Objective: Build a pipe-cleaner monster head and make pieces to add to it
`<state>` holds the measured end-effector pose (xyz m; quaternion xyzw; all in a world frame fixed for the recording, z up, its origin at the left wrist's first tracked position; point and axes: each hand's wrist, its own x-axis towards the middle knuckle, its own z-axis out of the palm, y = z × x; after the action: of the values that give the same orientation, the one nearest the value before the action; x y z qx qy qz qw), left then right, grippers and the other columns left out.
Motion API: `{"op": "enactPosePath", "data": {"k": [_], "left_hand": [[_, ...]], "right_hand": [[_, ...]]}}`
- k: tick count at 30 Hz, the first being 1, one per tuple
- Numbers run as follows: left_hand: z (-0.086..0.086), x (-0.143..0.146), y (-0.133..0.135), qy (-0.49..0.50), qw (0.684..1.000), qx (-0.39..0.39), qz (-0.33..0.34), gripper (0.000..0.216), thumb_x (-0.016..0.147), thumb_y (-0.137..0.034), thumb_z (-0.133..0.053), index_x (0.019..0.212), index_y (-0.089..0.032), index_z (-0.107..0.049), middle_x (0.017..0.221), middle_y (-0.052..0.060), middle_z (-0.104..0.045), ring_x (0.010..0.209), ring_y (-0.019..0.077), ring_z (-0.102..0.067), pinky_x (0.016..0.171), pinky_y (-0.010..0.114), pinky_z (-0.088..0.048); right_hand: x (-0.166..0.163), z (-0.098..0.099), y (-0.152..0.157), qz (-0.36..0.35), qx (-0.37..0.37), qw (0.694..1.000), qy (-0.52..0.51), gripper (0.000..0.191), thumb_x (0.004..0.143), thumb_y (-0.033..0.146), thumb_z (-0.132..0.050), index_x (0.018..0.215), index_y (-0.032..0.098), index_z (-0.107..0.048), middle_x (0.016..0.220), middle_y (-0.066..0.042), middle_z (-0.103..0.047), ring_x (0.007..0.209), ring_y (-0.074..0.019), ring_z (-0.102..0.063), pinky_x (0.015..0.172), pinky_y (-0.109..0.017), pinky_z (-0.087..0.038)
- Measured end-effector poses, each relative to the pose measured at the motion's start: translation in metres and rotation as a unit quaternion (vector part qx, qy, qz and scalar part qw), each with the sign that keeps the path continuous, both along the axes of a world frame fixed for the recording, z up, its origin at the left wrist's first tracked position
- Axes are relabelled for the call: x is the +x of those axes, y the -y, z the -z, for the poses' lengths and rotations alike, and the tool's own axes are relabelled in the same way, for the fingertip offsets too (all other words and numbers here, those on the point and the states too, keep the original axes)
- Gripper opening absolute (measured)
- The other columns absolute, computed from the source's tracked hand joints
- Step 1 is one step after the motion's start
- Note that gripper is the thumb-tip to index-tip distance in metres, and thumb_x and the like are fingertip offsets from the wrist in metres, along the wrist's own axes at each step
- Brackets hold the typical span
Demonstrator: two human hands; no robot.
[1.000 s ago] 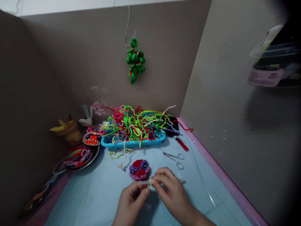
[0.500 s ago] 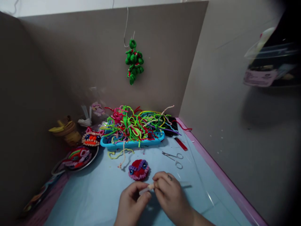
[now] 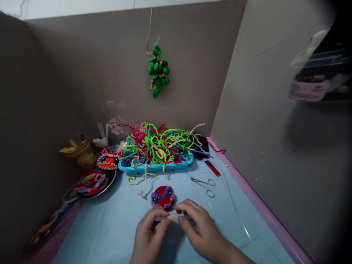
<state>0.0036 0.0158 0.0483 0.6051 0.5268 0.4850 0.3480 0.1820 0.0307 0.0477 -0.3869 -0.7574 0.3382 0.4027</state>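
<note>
Between my hands is a short piece of peach pipe cleaner [image 3: 173, 217], looking coiled around a thin translucent rod that my fingers mostly hide. My left hand [image 3: 150, 231] pinches its left end between thumb and fingers. At the other end, the thumb and curled fingers of my right hand [image 3: 202, 229] close around it. Just beyond my fingertips lies a round red fuzzy piece [image 3: 162, 197] with purple and pink trim and two blue eyes. Small metal scissors [image 3: 203, 186] lie with blades to the left, beyond my right hand.
A blue tray [image 3: 154, 168] overflows with colourful pipe cleaners [image 3: 156, 146] at the back. A red strip [image 3: 212, 168] lies right of it. On the left are a dark bowl [image 3: 111, 181] with fuzzy pieces and an orange-faced one [image 3: 108, 161]. A green ornament [image 3: 158, 71] hangs on the back wall.
My right hand has shifted its grip, its fingers spreading from a tight pinch to a looser hold. More of the peach coil shows, and less of the rod.
</note>
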Motion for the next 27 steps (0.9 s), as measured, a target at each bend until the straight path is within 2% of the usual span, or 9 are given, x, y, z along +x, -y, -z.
{"op": "enactPosePath", "data": {"k": [4,9,13,16,21,27], "left_hand": [[0.0005,0.0005,0.0018,-0.023,0.998,0.043,0.031,0.009,0.078,-0.025,-0.064,0.075,-0.019,-0.071,0.069,0.003,-0.071,0.064,0.0160,-0.066,0.060,0.022,-0.053],[0.0043,-0.0026,0.0040,0.005,0.999,0.023,0.025,0.021,0.077,-0.024,-0.067,0.097,-0.020,-0.072,0.080,0.004,-0.076,0.071,0.0190,-0.071,0.065,0.024,-0.056],[0.0017,-0.0041,0.0004,-0.024,0.997,0.073,0.021,0.010,0.076,-0.020,-0.066,0.081,-0.021,-0.075,0.075,0.004,-0.076,0.069,0.0183,-0.071,0.065,0.023,-0.055],[-0.0010,-0.0027,-0.0020,-0.033,0.995,0.088,0.027,0.009,0.076,-0.019,-0.066,0.077,-0.021,-0.075,0.072,0.004,-0.075,0.068,0.0178,-0.070,0.065,0.023,-0.054],[-0.0007,0.0005,-0.0020,-0.005,0.999,0.002,0.041,0.010,0.079,-0.025,-0.065,0.077,-0.020,-0.074,0.076,0.006,-0.074,0.073,0.0190,-0.069,0.068,0.024,-0.053],[0.0017,0.0021,-0.0031,0.124,0.980,-0.146,0.046,0.030,0.071,-0.044,-0.074,0.082,-0.016,-0.076,0.084,0.010,-0.076,0.079,0.0223,-0.068,0.075,0.030,-0.052]], "right_hand": [[0.0009,-0.0018,-0.0040,-0.034,-0.059,0.998,0.015,0.022,0.094,0.023,-0.045,0.083,0.019,-0.063,0.080,-0.003,-0.065,0.079,-0.0155,-0.061,0.071,-0.025,-0.043],[-0.0005,-0.0020,-0.0056,-0.011,-0.107,0.994,0.008,0.036,0.094,0.031,-0.044,0.063,0.017,-0.055,0.063,0.000,-0.056,0.064,-0.0140,-0.055,0.059,-0.023,-0.038],[-0.0009,-0.0019,-0.0051,-0.008,-0.104,0.994,-0.006,0.037,0.094,0.035,-0.044,0.061,0.018,-0.052,0.061,0.001,-0.054,0.061,-0.0139,-0.053,0.057,-0.023,-0.037],[-0.0020,-0.0015,-0.0040,-0.001,-0.093,0.996,-0.015,0.032,0.093,0.033,-0.047,0.065,0.018,-0.054,0.065,0.001,-0.056,0.064,-0.0140,-0.054,0.059,-0.023,-0.038],[-0.0032,0.0020,-0.0019,0.032,-0.048,0.998,-0.014,0.022,0.093,0.025,-0.048,0.074,0.019,-0.057,0.071,0.000,-0.058,0.067,-0.0137,-0.055,0.060,-0.022,-0.038],[-0.0019,0.0068,-0.0001,0.069,0.030,0.997,0.026,0.014,0.093,0.019,-0.049,0.081,0.020,-0.057,0.077,-0.001,-0.060,0.075,-0.0156,-0.057,0.065,-0.025,-0.040]]}}
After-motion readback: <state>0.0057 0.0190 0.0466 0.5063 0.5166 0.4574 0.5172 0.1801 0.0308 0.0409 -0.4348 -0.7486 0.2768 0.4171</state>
